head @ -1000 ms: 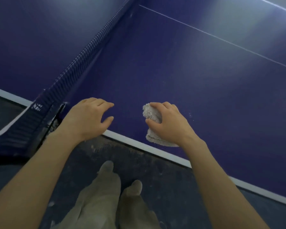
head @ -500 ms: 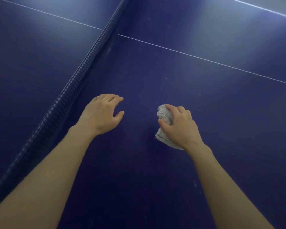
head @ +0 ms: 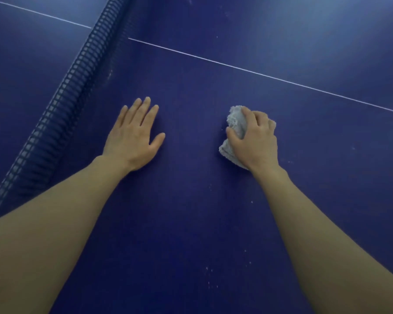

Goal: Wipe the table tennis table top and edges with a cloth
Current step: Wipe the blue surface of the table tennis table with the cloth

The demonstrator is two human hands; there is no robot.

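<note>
Wiping stroke on the playing surface, head view. The right hand (head: 254, 141) is bearing down on a bunched grey cloth (head: 235, 122), its fingers and thumb curled over the wad and clamping it against the blue table top (head: 191, 211); the cloth is lying on the surface between the net and the white centre line, well inside the half, and bunching it is giving the palm a thick pad to press through. The left hand (head: 135, 134) is lying flat on the table just beside the net (head: 77, 87), fingers straight and close together with the thumb spread apart, holding nothing; this placement is probably serving as a brace, taking the body's weight as the person is leaning far over the table. Both forearms are reaching forward roughly parallel. Pale specks (head: 210, 269) are showing on the surface nearer the person, between the arms and beside the right forearm, suggesting that this strip is not yet clean. The white centre line (head: 259, 74) is running beyond the cloth, untouched by it. The table's edges are out of view, so their state cannot be told
</note>
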